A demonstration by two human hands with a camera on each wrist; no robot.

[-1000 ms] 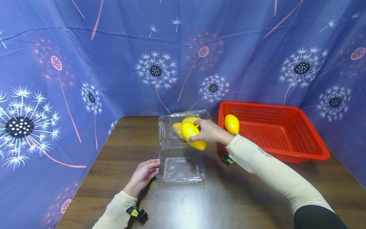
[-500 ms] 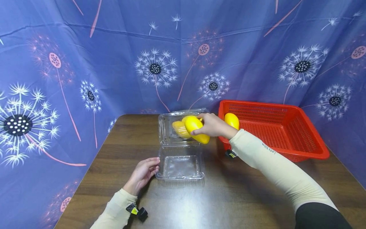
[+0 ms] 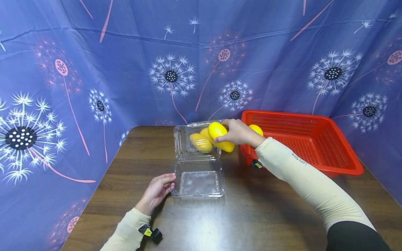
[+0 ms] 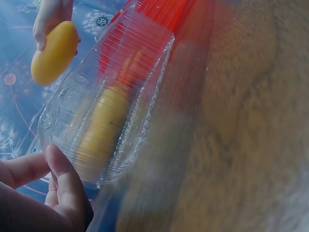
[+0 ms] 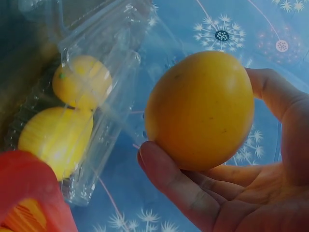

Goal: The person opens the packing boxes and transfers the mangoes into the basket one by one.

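My right hand [image 3: 241, 133] grips a yellow mango [image 3: 218, 133] above the right side of an opened clear plastic clamshell [image 3: 197, 195]. The right wrist view shows thumb and fingers around that mango [image 5: 200, 111]. Two more mangoes [image 3: 201, 143] lie together in the clamshell's far half. At the left edge of the near half, my left hand [image 3: 159, 190] pinches the rim between thumb and fingers, as the left wrist view shows from the thumb [image 4: 63, 166]. The near half holds nothing.
A red plastic basket [image 3: 314, 150] stands at the back right, close beside the clamshell. One mango [image 3: 256, 129] sits in its left end, partly behind my right hand. A blue dandelion-print cloth [image 3: 198, 80] hangs behind the wooden table [image 3: 141, 150].
My right hand has moved right and slightly toward the back with the mango, uncovering more of the two mangoes in the clamshell. The left hand stays at the rim.
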